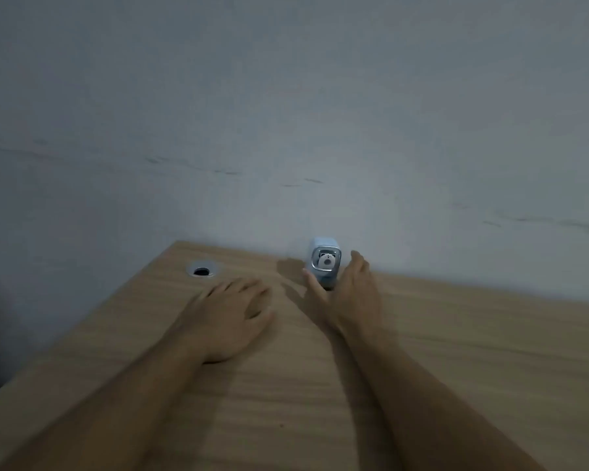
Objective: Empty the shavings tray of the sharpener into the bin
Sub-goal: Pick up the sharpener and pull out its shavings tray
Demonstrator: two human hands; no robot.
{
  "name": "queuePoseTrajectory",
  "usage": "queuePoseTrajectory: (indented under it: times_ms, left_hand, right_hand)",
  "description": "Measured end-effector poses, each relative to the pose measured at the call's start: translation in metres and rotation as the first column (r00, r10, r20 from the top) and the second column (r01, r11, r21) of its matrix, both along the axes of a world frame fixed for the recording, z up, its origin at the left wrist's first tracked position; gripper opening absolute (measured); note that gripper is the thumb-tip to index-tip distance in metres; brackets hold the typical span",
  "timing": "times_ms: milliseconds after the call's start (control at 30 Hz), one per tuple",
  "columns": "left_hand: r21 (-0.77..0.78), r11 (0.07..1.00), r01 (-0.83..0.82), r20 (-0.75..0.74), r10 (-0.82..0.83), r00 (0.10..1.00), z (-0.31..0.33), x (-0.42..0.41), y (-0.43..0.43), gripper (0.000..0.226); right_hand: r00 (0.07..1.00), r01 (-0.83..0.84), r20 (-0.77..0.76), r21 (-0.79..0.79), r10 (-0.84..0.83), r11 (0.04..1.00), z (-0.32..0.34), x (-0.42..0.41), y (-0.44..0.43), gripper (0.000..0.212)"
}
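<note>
Reaching toward the far edge of the wooden worktop (456, 351), the right hand (349, 294) is seen in the head view spread wide around the sharpener (324, 263). The small pale blue sharpener, with a panda face on its front, stands upright against the grey wall (286, 113), well back from the person. The thumb is set just beside its left side and the other fingers (359, 261) are stretched along its right side, so the gap is opened wider than the body. Whether skin is already touching plastic cannot be told through the blur; nothing is yet clasped.

The left hand (232, 311) is laid palm down on the worktop, fingers loosely spread and empty, near a round cable hole (203, 269) in the wood. It is probably placed there as a brace while the other arm is stretched forward.

The shavings tray is not made out as a separate part; it is judged to sit low in the sharpener body, still in place. No bin is shown anywhere in this view, so the emptying is judged not yet begun.
</note>
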State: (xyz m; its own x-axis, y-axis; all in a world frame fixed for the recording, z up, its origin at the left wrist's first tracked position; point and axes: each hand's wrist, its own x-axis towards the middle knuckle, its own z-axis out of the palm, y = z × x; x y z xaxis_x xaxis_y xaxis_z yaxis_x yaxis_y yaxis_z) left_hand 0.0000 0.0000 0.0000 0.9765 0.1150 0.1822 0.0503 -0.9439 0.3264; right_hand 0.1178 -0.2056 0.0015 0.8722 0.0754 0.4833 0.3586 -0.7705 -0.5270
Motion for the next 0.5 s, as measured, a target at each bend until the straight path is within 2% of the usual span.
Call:
queuePoseTrajectory:
  times_ms: [100, 167, 267, 400, 500]
  left_hand:
    - [-0.03, 1.0, 0.003, 0.058, -0.002, 0.998, -0.002, 0.015, 0.006, 0.066]
    - [-0.081, 0.997, -0.004, 0.085, 0.011, 0.996, -0.001, 0.018, 0.01, 0.061]
    - [-0.192, 0.981, 0.012, 0.137, 0.015, 0.99, -0.002, 0.019, 0.012, 0.049]
    - [-0.391, 0.919, 0.046, 0.258, 0.062, 0.964, 0.004, 0.012, 0.01, 0.031]
    - [-0.472, 0.88, 0.055, 0.29, 0.096, 0.952, 0.006, -0.004, 0.003, 0.026]
  right_hand:
    - [0.996, 0.013, 0.089, 0.04, -0.017, 0.999, -0.004, 0.023, 0.014, 0.09]
    - [0.996, 0.022, 0.088, 0.002, -0.022, 1.0, -0.003, 0.034, 0.02, 0.078]
    - [0.999, -0.014, 0.046, 0.025, 0.012, 1.0, -0.003, 0.043, 0.019, 0.071]
    - [0.988, -0.156, 0.027, 0.148, 0.154, 0.977, -0.002, 0.03, 0.012, 0.059]
    - [0.973, -0.232, 0.056, 0.202, 0.226, 0.952, -0.002, 0.006, 0.001, 0.054]
